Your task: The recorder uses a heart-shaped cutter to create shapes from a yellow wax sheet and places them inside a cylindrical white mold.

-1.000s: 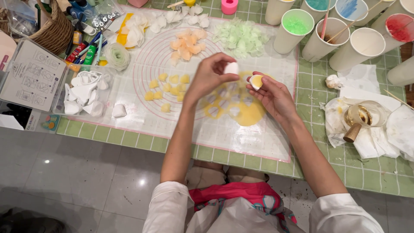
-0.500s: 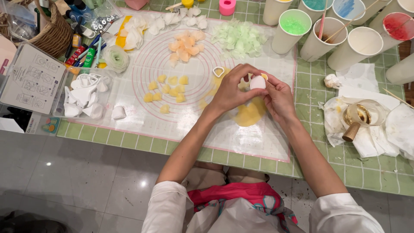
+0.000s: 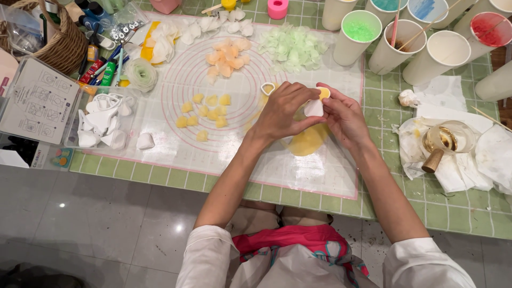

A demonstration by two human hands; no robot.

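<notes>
Mat [image 3: 176, 144] on green table, yellow wax sheet [image 3: 306, 141] near its lower right; just above that sheet left hand [image 3: 285, 112] and right hand [image 3: 344, 117] have now met, fingers pinched on white petal [image 3: 313, 108], shaping under way.

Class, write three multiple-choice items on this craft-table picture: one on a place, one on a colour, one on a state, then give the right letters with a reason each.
1. Where does the wicker basket stand?
A. at the table's far left
B. beside the cups on the right
C. on the floor

2. What colour are the petals on the mat left of the left hand?
A. blue
B. yellow
C. black

3. How do the left hand and the right hand stand?
A. flat on the mat
B. far apart
C. together around a small white piece

Key: 1 A, the basket sits in the upper left corner. 2 B, the cluster is pale yellow. 3 C, both hands' fingers meet on the white piece.
</notes>
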